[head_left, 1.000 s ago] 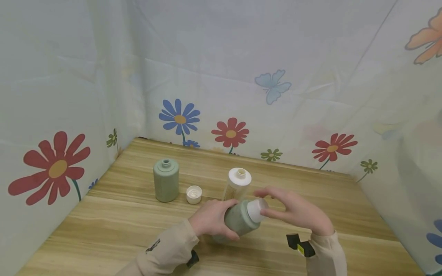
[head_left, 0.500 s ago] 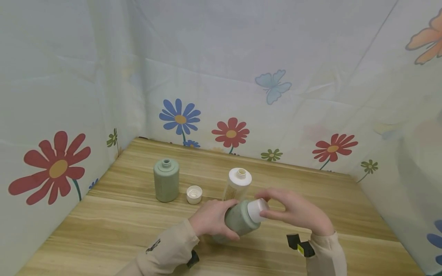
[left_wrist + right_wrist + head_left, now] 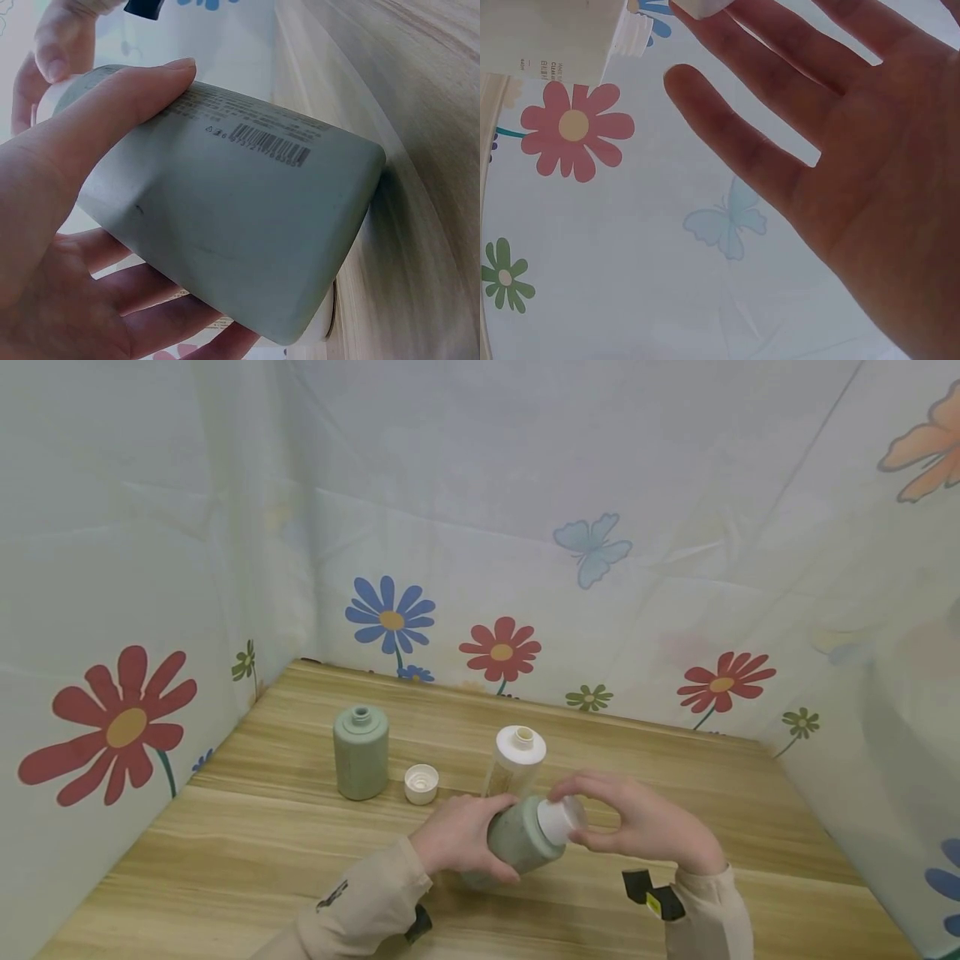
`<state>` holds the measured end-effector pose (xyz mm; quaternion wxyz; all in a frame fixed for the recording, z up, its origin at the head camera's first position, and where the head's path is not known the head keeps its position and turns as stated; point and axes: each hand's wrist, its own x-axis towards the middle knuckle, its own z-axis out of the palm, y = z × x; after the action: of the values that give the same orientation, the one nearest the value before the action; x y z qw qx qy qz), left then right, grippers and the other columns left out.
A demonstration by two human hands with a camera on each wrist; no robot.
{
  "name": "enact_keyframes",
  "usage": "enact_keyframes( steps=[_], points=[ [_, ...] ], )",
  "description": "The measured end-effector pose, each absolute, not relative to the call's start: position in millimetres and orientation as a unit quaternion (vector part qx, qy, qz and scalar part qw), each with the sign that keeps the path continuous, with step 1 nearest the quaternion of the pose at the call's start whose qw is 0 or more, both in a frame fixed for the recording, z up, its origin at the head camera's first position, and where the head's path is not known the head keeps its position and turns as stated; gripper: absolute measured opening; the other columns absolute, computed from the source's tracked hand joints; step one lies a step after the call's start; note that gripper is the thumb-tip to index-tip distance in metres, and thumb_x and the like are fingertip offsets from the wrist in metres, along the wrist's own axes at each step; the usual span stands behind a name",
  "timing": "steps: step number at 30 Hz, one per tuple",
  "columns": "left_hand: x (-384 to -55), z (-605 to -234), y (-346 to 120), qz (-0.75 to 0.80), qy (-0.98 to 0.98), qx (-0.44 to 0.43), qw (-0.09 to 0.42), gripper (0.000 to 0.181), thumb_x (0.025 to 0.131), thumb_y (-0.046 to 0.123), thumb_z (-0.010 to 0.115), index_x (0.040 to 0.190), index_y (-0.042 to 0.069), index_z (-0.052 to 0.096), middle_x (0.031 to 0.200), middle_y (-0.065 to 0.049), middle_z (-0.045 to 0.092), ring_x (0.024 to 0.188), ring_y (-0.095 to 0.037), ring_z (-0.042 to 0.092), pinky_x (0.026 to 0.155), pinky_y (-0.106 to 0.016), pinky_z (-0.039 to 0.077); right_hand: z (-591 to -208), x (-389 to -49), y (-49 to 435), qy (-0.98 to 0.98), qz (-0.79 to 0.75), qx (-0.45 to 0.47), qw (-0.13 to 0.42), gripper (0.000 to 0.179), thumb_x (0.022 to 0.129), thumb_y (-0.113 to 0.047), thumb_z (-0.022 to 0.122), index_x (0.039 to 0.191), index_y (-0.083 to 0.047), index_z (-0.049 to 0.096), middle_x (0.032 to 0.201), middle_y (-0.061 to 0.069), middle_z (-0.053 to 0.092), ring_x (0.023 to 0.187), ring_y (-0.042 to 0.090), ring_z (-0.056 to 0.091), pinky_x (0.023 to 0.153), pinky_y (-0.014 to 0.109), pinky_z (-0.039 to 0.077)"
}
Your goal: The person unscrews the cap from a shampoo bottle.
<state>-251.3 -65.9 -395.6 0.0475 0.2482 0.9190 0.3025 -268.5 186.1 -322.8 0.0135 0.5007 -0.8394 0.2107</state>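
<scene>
My left hand [image 3: 461, 839] grips a green bottle [image 3: 521, 835] round its body, thumb over the printed side. The bottle tilts, its capped end up and to the right; its barcode faces me in the left wrist view. Fingertips of my right hand [image 3: 645, 822] pinch a white cap [image 3: 557, 820] seated on that end, index finger above, thumb below. Just behind stands a white bottle [image 3: 517, 756], its neck uncovered and its base hidden. In the right wrist view, a corner of the cap [image 3: 703, 6] shows at the fingertips.
A second green bottle [image 3: 362, 760], neck uncovered, stands upright at the left on the wooden table [image 3: 247, 843]. Between it and the white bottle lies a loose white cap [image 3: 422, 783], hollow side up. Flower-printed curtains [image 3: 465, 527] rise behind and at both sides.
My right fingers have shifted their hold on the cap: they closed in on it, then the thumb and index finger spread round its rim. Left hand and bottle hold still.
</scene>
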Motion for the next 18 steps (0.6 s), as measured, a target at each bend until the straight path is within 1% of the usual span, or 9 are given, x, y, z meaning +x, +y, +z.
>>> enact_keyframes(
  steps=[4,6,11,18],
  points=[
    [-251.0,-395.3,-65.7,0.301,0.919,0.25,0.044,0.078,0.061,0.043,0.088,0.129,0.02,0.056,0.107,0.001,0.069,0.089,-0.012,0.063,0.075,-0.026,0.048,-322.1,-267.8,186.0,-0.853,0.21,0.478,0.011,0.038,0.09,-0.032,0.067,0.124,-0.016,0.06,0.121,-0.007,0.065,0.11,0.011,0.061,0.092,0.035,0.052],
    [-251.0,-395.2,-65.5,0.298,0.92,0.251,0.04,0.079,0.061,0.043,0.088,0.129,0.02,0.056,0.106,0.001,0.07,0.088,-0.012,0.063,0.075,-0.026,0.048,-321.9,-267.7,186.6,-0.862,0.208,0.463,0.007,0.039,0.091,-0.037,0.065,0.124,-0.017,0.059,0.12,-0.008,0.065,0.111,0.011,0.061,0.093,0.036,0.052],
    [-251.3,-395.3,-65.5,0.302,0.919,0.252,0.041,0.078,0.06,0.043,0.088,0.128,0.02,0.057,0.106,0.001,0.07,0.088,-0.012,0.063,0.075,-0.026,0.048,-322.3,-268.5,187.5,-0.873,0.206,0.443,-0.002,0.039,0.091,-0.041,0.063,0.125,-0.022,0.059,0.119,-0.009,0.065,0.108,0.008,0.061,0.091,0.034,0.053],
    [-252.6,-398.6,-65.8,0.308,0.916,0.256,0.039,0.077,0.062,0.042,0.088,0.128,0.02,0.056,0.109,0.002,0.069,0.091,-0.011,0.064,0.077,-0.026,0.049,-324.3,-270.3,184.8,-0.875,0.196,0.443,0.0,0.038,0.091,-0.043,0.062,0.122,-0.02,0.061,0.109,-0.014,0.065,0.096,0.001,0.059,0.085,0.029,0.053]
  ],
)
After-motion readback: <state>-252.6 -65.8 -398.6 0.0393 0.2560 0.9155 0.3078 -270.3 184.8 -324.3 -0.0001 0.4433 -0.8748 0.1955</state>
